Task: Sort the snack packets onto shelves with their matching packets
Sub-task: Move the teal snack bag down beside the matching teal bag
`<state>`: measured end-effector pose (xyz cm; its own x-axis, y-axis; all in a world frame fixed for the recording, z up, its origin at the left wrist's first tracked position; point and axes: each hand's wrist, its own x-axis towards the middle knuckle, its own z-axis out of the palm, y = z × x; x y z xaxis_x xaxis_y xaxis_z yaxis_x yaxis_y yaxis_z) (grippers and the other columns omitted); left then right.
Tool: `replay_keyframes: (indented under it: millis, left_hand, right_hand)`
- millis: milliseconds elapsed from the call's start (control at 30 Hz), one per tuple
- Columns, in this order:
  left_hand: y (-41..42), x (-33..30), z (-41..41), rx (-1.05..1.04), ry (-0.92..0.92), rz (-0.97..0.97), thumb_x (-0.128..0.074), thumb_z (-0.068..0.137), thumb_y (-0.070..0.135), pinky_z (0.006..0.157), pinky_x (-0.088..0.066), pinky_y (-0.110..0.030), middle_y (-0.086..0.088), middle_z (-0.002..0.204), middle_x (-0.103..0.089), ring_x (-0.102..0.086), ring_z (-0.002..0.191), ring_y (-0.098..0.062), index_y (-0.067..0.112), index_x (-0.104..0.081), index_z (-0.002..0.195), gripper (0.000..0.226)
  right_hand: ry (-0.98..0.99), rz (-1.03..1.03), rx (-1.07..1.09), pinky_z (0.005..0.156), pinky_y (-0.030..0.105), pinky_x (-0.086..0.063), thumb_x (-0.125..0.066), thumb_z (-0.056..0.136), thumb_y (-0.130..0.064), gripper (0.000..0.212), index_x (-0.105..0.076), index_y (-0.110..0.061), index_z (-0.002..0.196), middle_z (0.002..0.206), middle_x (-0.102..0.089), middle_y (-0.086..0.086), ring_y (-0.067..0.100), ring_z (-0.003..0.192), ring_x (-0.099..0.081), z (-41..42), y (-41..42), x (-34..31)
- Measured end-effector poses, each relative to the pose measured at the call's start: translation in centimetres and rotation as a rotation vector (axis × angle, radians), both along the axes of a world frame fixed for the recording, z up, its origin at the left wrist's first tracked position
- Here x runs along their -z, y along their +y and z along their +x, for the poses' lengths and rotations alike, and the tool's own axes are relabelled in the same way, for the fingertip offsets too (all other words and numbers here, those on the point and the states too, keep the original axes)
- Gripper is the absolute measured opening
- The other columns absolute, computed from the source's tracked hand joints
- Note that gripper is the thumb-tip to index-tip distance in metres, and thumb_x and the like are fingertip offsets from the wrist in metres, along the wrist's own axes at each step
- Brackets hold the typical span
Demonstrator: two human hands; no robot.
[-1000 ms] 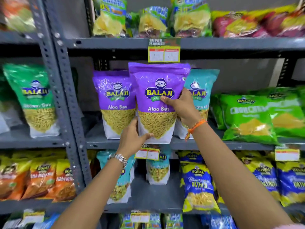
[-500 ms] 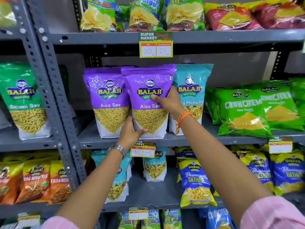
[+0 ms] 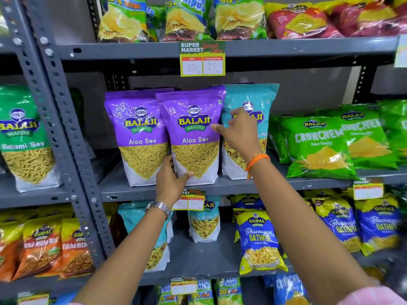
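Purple Aloo Sev packet now down on the grey middle shelf, standing upright. A moment ago held up a bit higher in both hands, now resting on its own bottom edge.

Right hand off the packet now. Half a second ago pressed flat on the front of it; now lifted away, fingers spread wide and loose, only the thumb tip near the packet's right edge. Holding nothing.

Left hand still low at the packet's bottom left corner, thumb lying across the white part, fingers tucked behind between the two purple packets. Looks like a light steadying touch, not a firm hold.

Just left of the left hand, touching: the other Aloo Sev packet, same purple, same words. So a match, side by side. Behind the right hand: a teal Balaji packet, partly hidden.

Meaning for the job: this packet looks to be in its right home, beside its twin. Probably only the left hand left to pull away. Small worry: the packet tipping forward once let go, since tall and soft. More mixed packets to see on the shelf below the hands, like a teal packet near blue and yellow Gopal Gathiya packets, so more sorting likely ahead.
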<state>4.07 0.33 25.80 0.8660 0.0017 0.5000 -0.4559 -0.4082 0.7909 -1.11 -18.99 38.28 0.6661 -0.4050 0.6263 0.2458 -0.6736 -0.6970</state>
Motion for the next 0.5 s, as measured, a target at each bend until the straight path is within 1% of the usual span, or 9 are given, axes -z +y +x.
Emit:
replay_keyframes:
  millis: [67,133,200,233,300,367,433,500]
  left_hand:
    - [0.0,-0.3,-1.0,-0.024,-0.043,-0.017,-0.093,0.07,0.019,0.1,-0.057,-0.047,-0.008,0.128,-0.066,-0.066,0.115,-0.028,0.013,-0.051,0.136,0.079]
    - [-0.3,-0.8,-2.3,-0.073,-0.135,-0.057,-0.093,0.069,0.011,0.102,-0.054,-0.037,-0.008,0.131,-0.063,-0.063,0.116,-0.023,0.01,-0.052,0.137,0.079]
    - [-1.2,-1.9,-3.7,-0.071,-0.231,-0.124,-0.09,0.072,0.005,0.098,-0.053,-0.028,-0.007,0.129,-0.062,-0.063,0.111,-0.018,0.009,-0.055,0.134,0.071]
    - [-1.9,-2.6,-4.2,-0.048,-0.252,-0.16,-0.088,0.073,0.004,0.095,-0.054,-0.027,-0.006,0.125,-0.063,-0.065,0.107,-0.017,0.01,-0.058,0.129,0.064]
    - [-3.7,-3.7,-4.8,0.04,-0.208,-0.221,-0.085,0.077,0.003,0.092,-0.057,-0.027,-0.003,0.117,-0.066,-0.068,0.101,-0.015,0.014,-0.061,0.121,0.051]
    - [-6.0,-4.3,-4.9,0.132,-0.132,-0.221,-0.084,0.078,0.005,0.092,-0.059,-0.031,-0.002,0.114,-0.068,-0.069,0.098,-0.015,0.018,-0.062,0.116,0.046]
    - [-8.2,-4.1,-5.0,0.175,-0.071,-0.128,-0.086,0.078,0.012,0.094,-0.057,-0.032,-0.001,0.119,-0.068,-0.068,0.102,-0.016,0.017,-0.062,0.121,0.049]
    - [-9.9,-3.3,-4.9,0.2,-0.011,0.003,-0.086,0.079,0.019,0.1,-0.052,-0.032,-0.001,0.125,-0.063,-0.063,0.113,-0.016,0.011,-0.058,0.131,0.06]
  right_hand:
    - [-0.026,0.096,0.003,0.092,0.047,-0.056,-0.086,0.073,-0.043,0.067,-0.059,-0.008,0.123,0.099,-0.068,0.009,0.029,0.1,-0.069,-0.6,-2.0,0.6]
    - [-0.076,0.221,-0.002,0.088,0.047,-0.059,-0.086,0.074,-0.037,0.06,-0.06,-0.011,0.121,0.097,-0.068,0.005,0.024,0.094,-0.07,-1.3,-4.4,1.5]
    - [-0.14,0.351,-0.024,0.086,0.046,-0.061,-0.087,0.075,-0.027,0.052,-0.06,-0.012,0.117,0.1,-0.067,0.007,0.019,0.088,-0.068,-1.9,-6.9,2.8]
    - [-0.168,0.404,-0.037,0.088,0.044,-0.061,-0.087,0.075,-0.023,0.05,-0.06,-0.012,0.116,0.1,-0.067,0.008,0.018,0.088,-0.067,-2.0,-8.1,3.4]
    - [-0.194,0.488,-0.073,0.088,0.039,-0.061,-0.088,0.074,-0.02,0.052,-0.059,-0.012,0.116,0.103,-0.066,0.01,0.021,0.092,-0.065,-1.7,-10.1,4.7]
    - [-0.151,0.538,-0.132,0.087,0.033,-0.058,-0.087,0.076,-0.021,0.059,-0.056,-0.009,0.124,0.11,-0.065,0.011,0.023,0.102,-0.065,-1.0,-11.8,5.2]
    - [-0.078,0.551,-0.203,0.089,0.028,-0.055,-0.084,0.079,-0.022,0.066,-0.05,-0.006,0.134,0.122,-0.062,0.014,0.024,0.111,-0.064,0.0,-13.1,5.1]
    - [-0.012,0.541,-0.295,0.095,0.031,-0.054,-0.081,0.082,-0.022,0.071,-0.044,-0.005,0.141,0.131,-0.059,0.014,0.024,0.118,-0.063,1.1,-14.2,4.7]
